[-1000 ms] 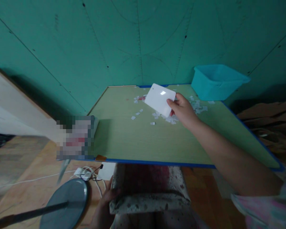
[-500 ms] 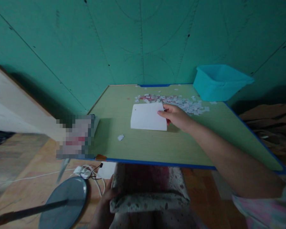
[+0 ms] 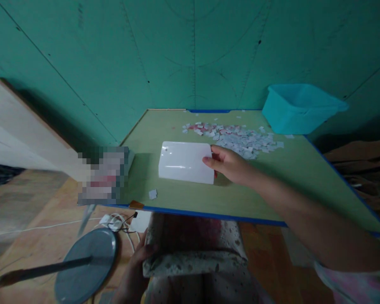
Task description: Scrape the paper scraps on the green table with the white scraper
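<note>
My right hand (image 3: 226, 164) is closed on the right end of a white, glossy panel (image 3: 185, 162) with a small hole in one corner. The panel is tilted over the table (image 3: 250, 202), its face bent along the lower part. Behind it lies a heap of small white paper-like pieces (image 3: 240, 140), some reddish at the left. A small cluster of such pieces (image 3: 153, 194) lies near the front edge. Below the table, my left hand (image 3: 141, 257) grips the left side of a stained, speckled white container (image 3: 194, 262) with a dark, reddish inside.
A turquoise bin (image 3: 299, 112) stands at the table's back right corner. A blurred-out box or book (image 3: 106, 177) lies at the left edge. On the floor are a round grey stand base (image 3: 87, 261) with a pole and white cables (image 3: 117, 221). A green wall rises behind.
My right hand has drawn the white panel left and toward me, tilting it so that its face now shines. My left hand stays at the container's side. The view has shifted slightly.
</note>
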`<state>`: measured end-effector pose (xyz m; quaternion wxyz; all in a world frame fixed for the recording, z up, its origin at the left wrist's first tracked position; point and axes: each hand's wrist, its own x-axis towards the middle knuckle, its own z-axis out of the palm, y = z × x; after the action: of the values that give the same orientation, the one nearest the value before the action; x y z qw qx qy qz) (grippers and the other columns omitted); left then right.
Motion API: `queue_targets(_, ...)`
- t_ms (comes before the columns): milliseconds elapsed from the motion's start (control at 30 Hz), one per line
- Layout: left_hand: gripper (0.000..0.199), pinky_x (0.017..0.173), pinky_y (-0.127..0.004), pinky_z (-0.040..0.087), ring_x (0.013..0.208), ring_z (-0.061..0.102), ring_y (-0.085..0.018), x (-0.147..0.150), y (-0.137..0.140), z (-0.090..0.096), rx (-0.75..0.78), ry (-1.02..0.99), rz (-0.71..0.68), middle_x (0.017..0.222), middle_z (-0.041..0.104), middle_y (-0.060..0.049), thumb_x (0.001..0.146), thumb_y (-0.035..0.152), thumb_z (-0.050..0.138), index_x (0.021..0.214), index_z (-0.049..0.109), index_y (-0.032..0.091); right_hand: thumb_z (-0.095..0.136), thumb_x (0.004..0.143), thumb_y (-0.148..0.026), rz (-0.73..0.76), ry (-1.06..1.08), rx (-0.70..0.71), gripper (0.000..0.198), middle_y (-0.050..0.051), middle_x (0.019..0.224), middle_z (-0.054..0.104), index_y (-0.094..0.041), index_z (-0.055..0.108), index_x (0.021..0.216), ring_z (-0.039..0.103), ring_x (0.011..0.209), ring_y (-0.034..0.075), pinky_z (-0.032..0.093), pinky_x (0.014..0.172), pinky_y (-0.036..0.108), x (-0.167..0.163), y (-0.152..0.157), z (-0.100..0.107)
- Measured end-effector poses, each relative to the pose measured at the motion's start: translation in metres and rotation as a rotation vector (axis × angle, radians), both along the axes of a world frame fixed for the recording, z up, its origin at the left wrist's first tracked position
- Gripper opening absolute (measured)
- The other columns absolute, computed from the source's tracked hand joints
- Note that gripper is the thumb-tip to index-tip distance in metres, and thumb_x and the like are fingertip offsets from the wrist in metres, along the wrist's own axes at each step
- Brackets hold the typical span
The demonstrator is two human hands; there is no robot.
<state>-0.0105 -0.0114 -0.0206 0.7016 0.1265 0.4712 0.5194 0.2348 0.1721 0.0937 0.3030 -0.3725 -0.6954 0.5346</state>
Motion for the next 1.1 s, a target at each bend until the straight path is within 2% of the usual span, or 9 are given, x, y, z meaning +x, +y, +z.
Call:
queue_targets(133,0.027,0.069,-0.033,0.052,0.078,0.067,-0.023,0.003,0.001,0.004,-0.010,0.084,0.002,0.071,0.074,0.002,0.065,0.017,0.059,0.090,0.067,0.025,0.048,0.080,-0.044,0.035,-0.035,0.058,0.026,0.001,0.076,0.054,-0.019,0.049,0.087,0.051,0.069,0.011,0.041,0.057,0.023,-0.013,-0.018,0.000)
queue_targets(300,0.040,0.069,-0.032,0.051,0.082,0.066,-0.023,0.009,0.004,0.005,-0.009,0.088,0.007,0.072,0.073,0.003,0.064,0.017,0.060,0.103,0.062,0.026,0.045,0.082,-0.043,0.025,-0.147,0.133,0.025,0.001,0.074,0.054,-0.018,0.049,0.083,0.049,0.070,0.012,0.038,0.058,0.024,-0.018,-0.024,-0.007)
queue_targets(367,0.048,0.072,-0.035,0.051,0.083,0.066,-0.026,0.005,0.007,-0.006,-0.049,0.104,0.036,0.075,0.073,0.001,0.058,0.017,0.065,0.105,0.060,0.024,0.044,0.082,-0.041,-0.020,-0.162,0.146,0.024,0.002,0.075,0.055,-0.018,0.050,0.084,0.049,0.069,0.012,0.036,0.057,0.023,-0.016,-0.020,-0.008)
queue_targets(533,0.049,0.073,-0.041,0.052,0.085,0.065,-0.035,-0.025,0.020,-0.049,-0.199,0.258,0.074,0.062,0.070,0.001,0.032,0.007,0.074,0.077,0.062,0.022,0.044,0.081,-0.038,-0.163,-0.185,0.167,0.022,0.002,0.074,0.056,-0.017,0.051,0.083,0.048,0.068,0.012,0.034,0.056,0.023,-0.002,-0.008,-0.003)
queue_targets(700,0.050,0.077,-0.043,0.050,0.096,0.060,-0.037,-0.050,0.030,-0.065,-0.198,0.309,0.074,0.055,0.066,0.003,0.028,-0.003,0.071,0.067,0.059,0.026,0.048,0.076,-0.031,-0.195,-0.184,0.085,0.014,0.000,0.071,0.054,-0.017,0.052,0.077,0.047,0.062,0.011,0.032,0.052,0.023,0.018,0.002,0.011)
queue_targets(867,0.044,0.072,-0.041,0.051,0.084,0.064,-0.033,-0.035,0.020,-0.044,-0.169,0.260,0.042,0.055,0.067,0.004,0.034,0.000,0.071,0.068,0.062,0.026,0.050,0.071,-0.030,-0.291,-0.093,-0.001,0.014,-0.002,0.064,0.053,-0.018,0.053,0.076,0.045,0.053,0.009,0.029,0.047,0.022,0.030,0.007,0.022)
queue_targets(933,0.040,0.072,-0.039,0.052,0.084,0.065,-0.031,-0.018,0.011,-0.027,-0.127,0.194,0.023,0.063,0.070,0.002,0.045,0.012,0.070,0.082,0.065,0.024,0.052,0.069,-0.030,-0.328,-0.056,-0.012,0.014,-0.002,0.064,0.053,-0.018,0.053,0.076,0.045,0.052,0.009,0.029,0.046,0.022,0.031,0.008,0.023)
queue_targets(1000,0.034,0.075,-0.036,0.051,0.088,0.065,-0.026,0.000,0.003,-0.009,-0.011,0.049,-0.020,0.075,0.073,0.000,0.063,0.017,0.060,0.096,0.064,0.022,0.053,0.068,-0.029,-0.352,-0.034,-0.017,0.014,-0.001,0.064,0.054,-0.018,0.053,0.077,0.046,0.052,0.009,0.029,0.046,0.022,0.032,0.009,0.023)
queue_targets(1100,0.034,0.071,-0.032,0.052,0.076,0.068,-0.022,0.017,0.000,0.006,0.012,-0.063,-0.059,0.071,0.074,0.002,0.066,0.016,0.055,0.098,0.065,0.023,0.053,0.068,-0.027,-0.362,-0.037,-0.020,0.014,-0.002,0.063,0.053,-0.018,0.053,0.078,0.045,0.051,0.008,0.029,0.045,0.021,0.032,0.010,0.021)
